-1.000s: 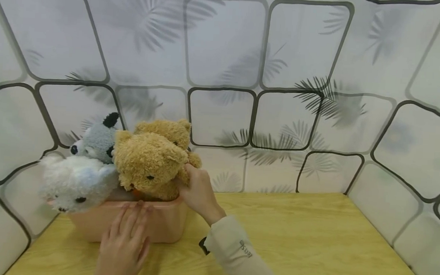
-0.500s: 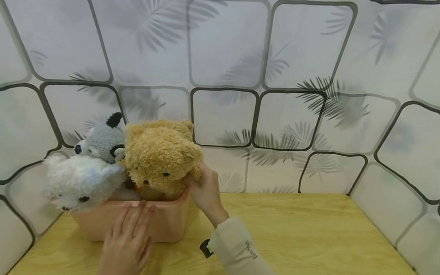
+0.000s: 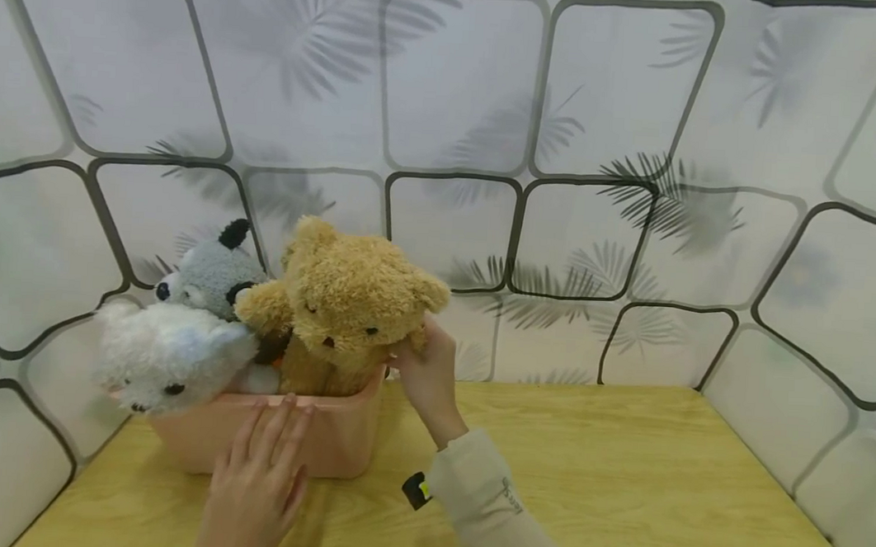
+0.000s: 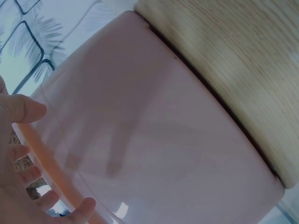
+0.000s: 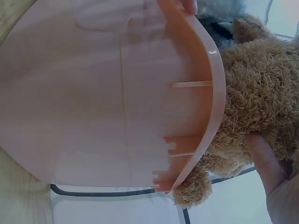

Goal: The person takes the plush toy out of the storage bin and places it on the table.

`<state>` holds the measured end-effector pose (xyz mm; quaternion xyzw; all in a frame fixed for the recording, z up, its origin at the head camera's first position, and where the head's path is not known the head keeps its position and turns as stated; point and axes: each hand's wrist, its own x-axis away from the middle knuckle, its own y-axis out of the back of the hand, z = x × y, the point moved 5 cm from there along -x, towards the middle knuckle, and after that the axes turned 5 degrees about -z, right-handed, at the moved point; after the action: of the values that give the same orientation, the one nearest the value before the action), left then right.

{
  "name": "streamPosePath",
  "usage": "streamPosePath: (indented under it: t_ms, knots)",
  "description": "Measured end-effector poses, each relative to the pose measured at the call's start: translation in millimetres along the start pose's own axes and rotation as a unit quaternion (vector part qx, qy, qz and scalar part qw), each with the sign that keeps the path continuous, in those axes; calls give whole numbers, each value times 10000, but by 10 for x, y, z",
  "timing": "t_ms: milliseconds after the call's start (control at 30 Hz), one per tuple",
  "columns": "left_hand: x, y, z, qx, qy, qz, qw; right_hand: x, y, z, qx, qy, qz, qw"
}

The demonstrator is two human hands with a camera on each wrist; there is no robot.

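A golden-brown teddy bear (image 3: 355,294) rises upright from a pink plastic bin (image 3: 325,441), its legs behind the front rim. My right hand (image 3: 432,381) grips the bear's side by its arm. In the right wrist view the thumb (image 5: 265,161) presses into the fur, while the other fingers are mostly hidden. My left hand (image 3: 257,470) rests on the bin's front wall with fairly straight fingers, their tips at the rim. Beside the bear, a white plush dog (image 3: 173,359) leans over the bin's left rim. Behind the dog sits a grey plush (image 3: 218,274) with black ears.
The bin stands on a yellow wood-grain table (image 3: 584,471), towards its left side. White patterned cloth (image 3: 463,76) encloses the back and sides. A small black object (image 3: 417,490) shows by the right sleeve (image 3: 482,491).
The right hand has moved right and slightly up with the bear, which now stands more upright with one arm out. A second brown plush head is no longer visible behind it. The left hand stays put.
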<state>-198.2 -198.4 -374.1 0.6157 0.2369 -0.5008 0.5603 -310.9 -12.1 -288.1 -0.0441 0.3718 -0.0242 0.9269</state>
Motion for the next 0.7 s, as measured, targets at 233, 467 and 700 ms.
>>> streamPosePath:
  t_ms: [233, 467, 700]
  knots:
    - [-12, 12, -3, 7, -48, 34, 10000, 67, 77, -114, -1264, -797, -373, 9881]
    - [-13, 13, -25, 17, -97, 6, 10000, 163, 185, -248, -1750, -1412, -879, 9704]
    - [-12, 15, -22, 40, -68, -57, 10000, 206, 244, -368, -2645, -2121, -1239, 9326]
